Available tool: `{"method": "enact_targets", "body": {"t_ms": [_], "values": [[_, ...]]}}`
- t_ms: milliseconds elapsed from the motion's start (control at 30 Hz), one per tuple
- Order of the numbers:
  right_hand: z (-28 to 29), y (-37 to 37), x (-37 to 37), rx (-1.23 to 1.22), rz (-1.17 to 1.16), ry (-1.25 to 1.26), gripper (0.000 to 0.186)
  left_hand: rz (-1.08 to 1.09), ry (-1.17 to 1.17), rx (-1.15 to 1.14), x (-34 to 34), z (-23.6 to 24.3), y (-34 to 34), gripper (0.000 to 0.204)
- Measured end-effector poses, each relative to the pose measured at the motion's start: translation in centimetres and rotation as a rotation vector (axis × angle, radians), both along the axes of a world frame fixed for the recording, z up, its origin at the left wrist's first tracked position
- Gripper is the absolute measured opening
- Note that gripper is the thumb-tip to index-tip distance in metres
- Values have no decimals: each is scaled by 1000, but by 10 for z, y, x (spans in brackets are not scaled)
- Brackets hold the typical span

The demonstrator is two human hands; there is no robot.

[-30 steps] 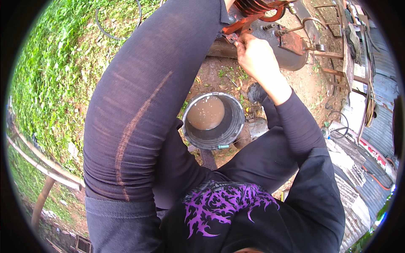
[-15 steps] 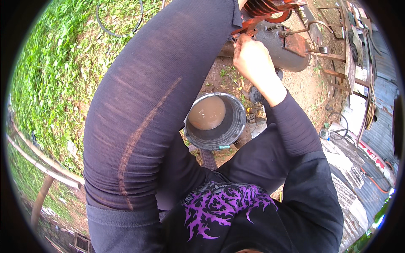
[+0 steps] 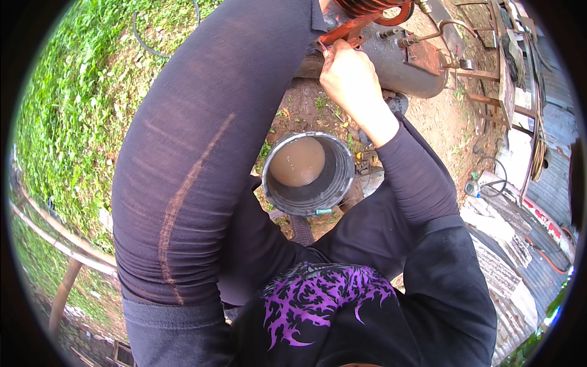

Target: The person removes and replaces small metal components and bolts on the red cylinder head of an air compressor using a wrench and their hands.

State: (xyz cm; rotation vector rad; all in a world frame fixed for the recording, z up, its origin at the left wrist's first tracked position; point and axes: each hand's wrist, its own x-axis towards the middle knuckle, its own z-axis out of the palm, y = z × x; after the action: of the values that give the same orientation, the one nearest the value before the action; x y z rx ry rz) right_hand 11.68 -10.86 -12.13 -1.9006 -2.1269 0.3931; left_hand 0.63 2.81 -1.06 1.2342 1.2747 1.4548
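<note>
At the far edge lies what looks like an air compressor, with a dark grey tank (image 3: 400,70) and orange-red finned parts (image 3: 361,7) above it. My right hand (image 3: 350,74) reaches to an orange bracket (image 3: 348,29) on the tank. Its fingers are pinched together at the bracket's lower left end, around something too small to make out. My left arm (image 3: 183,159), in a dark sleeve, stretches up across the view. Only a sliver of skin of my left hand (image 3: 324,5) shows past the cuff at the top edge; its fingers are hidden.
A black bucket (image 3: 328,183) with murky brown water stands between my legs. Corrugated metal sheets (image 3: 547,147) and wooden framing (image 3: 507,92) line the right side. Grass (image 3: 79,110) spreads on the left, with a black hose (image 3: 137,33) and bamboo poles (image 3: 64,287).
My right hand has shifted left along the orange bracket, its fingers still pinched. The whole view has moved slightly, so the bucket and compressor appear a little further left.
</note>
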Motion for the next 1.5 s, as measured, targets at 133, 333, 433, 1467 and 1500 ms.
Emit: {"method": "enact_targets", "body": {"t_ms": [133,333,433,1467,1500], "values": [[3,-2,3,1,-1,3,20,29,407,134,-1,-10,16,48],[-4,-2,-1,2,-27,47,19,7,150,4,-3,4,-3,50],[-14,0,-2,-9,-36,86,19,-17,92,45,-4,5,-4,50],[-12,-9,-21,-538,-556,1243,17,-223,-168,-117,-14,2,2,35],[-11,-10,-22,-557,-583,1309,16,-221,-170,-122,-16,4,-2,34]]}}
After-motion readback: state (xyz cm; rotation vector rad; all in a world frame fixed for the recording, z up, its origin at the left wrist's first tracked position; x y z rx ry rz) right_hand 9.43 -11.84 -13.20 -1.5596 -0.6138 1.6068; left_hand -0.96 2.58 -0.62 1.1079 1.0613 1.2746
